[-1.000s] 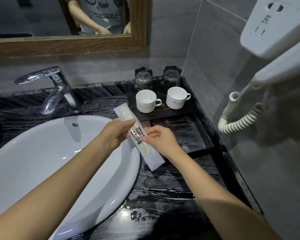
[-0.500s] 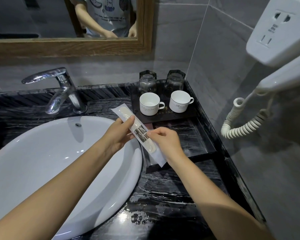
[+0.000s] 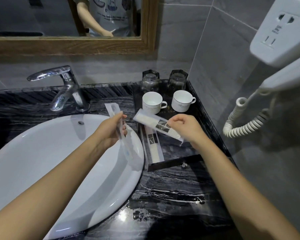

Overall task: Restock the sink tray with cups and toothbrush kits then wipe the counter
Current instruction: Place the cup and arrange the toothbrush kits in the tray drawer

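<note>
A black tray point(image 3: 173, 164) sits on the dark marble counter in the right corner. At its back stand two white cups point(image 3: 152, 102) point(image 3: 181, 100) and, behind them, two upturned glasses point(image 3: 150, 80) point(image 3: 177, 80). One toothbrush kit point(image 3: 153, 144) in a clear sleeve lies along the tray's left side. My right hand point(image 3: 187, 129) pinches a second kit point(image 3: 156, 125) and holds it slantwise over the tray. My left hand point(image 3: 111, 131) grips a third clear-wrapped kit point(image 3: 123, 134) upright over the basin's right rim.
A white round basin point(image 3: 47, 163) fills the left, with a chrome tap point(image 3: 64, 87) behind it. A wall hair dryer point(image 3: 284, 45) with a coiled cord point(image 3: 241, 118) hangs at the right. Water drops lie on the counter point(image 3: 171, 193) in front of the tray.
The packets held together in both hands have been separated. My right hand moved right over the tray with one kit; my left keeps another. A kit now lies in the tray.
</note>
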`<state>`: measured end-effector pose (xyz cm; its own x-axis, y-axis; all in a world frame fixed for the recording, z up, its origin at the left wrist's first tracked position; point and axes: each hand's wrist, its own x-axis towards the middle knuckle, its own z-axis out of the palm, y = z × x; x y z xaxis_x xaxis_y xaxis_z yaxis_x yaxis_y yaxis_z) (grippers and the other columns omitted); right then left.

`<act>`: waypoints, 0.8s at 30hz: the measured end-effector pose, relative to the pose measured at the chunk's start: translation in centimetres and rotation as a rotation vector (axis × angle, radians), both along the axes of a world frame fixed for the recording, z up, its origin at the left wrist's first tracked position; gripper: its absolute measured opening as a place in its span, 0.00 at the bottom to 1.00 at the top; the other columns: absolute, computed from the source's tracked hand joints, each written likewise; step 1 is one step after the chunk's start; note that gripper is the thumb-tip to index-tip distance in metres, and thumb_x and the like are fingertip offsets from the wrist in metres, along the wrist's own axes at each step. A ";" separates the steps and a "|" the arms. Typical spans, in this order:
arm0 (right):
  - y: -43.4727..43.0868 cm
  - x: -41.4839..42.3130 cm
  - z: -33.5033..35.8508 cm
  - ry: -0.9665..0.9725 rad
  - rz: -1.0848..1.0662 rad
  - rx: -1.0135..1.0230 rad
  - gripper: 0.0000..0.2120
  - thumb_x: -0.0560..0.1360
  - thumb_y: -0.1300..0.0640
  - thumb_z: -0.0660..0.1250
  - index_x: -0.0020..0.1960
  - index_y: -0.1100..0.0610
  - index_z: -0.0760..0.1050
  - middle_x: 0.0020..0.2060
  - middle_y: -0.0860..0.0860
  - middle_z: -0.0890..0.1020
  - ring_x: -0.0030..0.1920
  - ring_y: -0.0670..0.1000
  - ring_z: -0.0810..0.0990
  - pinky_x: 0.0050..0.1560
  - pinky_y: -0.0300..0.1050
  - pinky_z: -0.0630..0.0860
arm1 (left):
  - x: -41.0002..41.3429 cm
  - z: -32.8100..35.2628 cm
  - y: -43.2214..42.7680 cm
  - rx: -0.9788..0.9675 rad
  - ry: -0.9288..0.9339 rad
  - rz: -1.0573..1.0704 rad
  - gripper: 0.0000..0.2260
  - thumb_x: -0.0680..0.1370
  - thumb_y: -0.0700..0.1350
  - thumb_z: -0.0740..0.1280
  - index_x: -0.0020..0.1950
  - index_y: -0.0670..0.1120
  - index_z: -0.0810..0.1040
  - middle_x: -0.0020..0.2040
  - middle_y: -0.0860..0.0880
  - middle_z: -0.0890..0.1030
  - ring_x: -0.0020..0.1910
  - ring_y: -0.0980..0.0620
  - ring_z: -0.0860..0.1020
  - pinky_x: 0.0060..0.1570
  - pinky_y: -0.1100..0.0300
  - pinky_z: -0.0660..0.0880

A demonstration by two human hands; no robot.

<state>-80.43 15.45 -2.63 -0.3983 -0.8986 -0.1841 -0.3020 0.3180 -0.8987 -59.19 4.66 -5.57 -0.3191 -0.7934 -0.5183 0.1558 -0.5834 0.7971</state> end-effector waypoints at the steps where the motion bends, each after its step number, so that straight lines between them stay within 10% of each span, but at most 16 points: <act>1: 0.0 -0.3 0.3 0.013 0.088 0.030 0.05 0.71 0.56 0.69 0.37 0.52 0.81 0.29 0.43 0.81 0.31 0.41 0.76 0.33 0.37 0.73 | 0.1 0.1 -0.1 -0.014 -0.034 -0.041 0.11 0.77 0.53 0.63 0.46 0.45 0.74 0.38 0.49 0.69 0.30 0.54 0.66 0.21 0.66 0.68; 6: -0.9 -1.1 1.5 0.046 0.387 0.117 0.02 0.69 0.56 0.73 0.40 0.54 0.83 0.41 0.52 0.86 0.42 0.46 0.80 0.54 0.47 0.77 | 0.7 0.4 0.4 -0.153 -0.330 -0.333 0.22 0.68 0.55 0.73 0.55 0.42 0.79 0.41 0.48 0.73 0.31 0.54 0.64 0.24 0.64 0.62; 10: -1.8 -1.7 2.0 0.004 0.454 0.119 0.01 0.69 0.55 0.73 0.39 0.52 0.83 0.36 0.45 0.85 0.37 0.40 0.80 0.39 0.34 0.77 | 1.4 0.4 0.8 -0.198 -0.405 -0.609 0.18 0.62 0.51 0.77 0.48 0.45 0.82 0.25 0.51 0.69 0.25 0.54 0.61 0.22 0.66 0.58; 19: -0.6 -1.4 -0.3 -0.777 -0.175 -0.029 0.17 0.77 0.46 0.61 0.51 0.59 0.77 0.43 0.55 0.86 0.43 0.50 0.85 0.37 0.41 0.81 | 1.7 0.8 1.8 -0.155 -0.323 -0.504 0.02 0.71 0.41 0.72 0.39 0.46 0.80 0.20 0.51 0.69 0.20 0.56 0.64 0.20 0.67 0.59; 24: 1.5 2.5 -1.8 -0.775 -0.101 -0.055 0.22 0.75 0.41 0.60 0.54 0.59 0.77 0.44 0.56 0.86 0.47 0.52 0.85 0.47 0.45 0.82 | 0.5 0.3 3.1 -0.091 -0.249 -0.411 0.02 0.71 0.40 0.71 0.40 0.45 0.79 0.23 0.52 0.73 0.21 0.58 0.66 0.19 0.68 0.59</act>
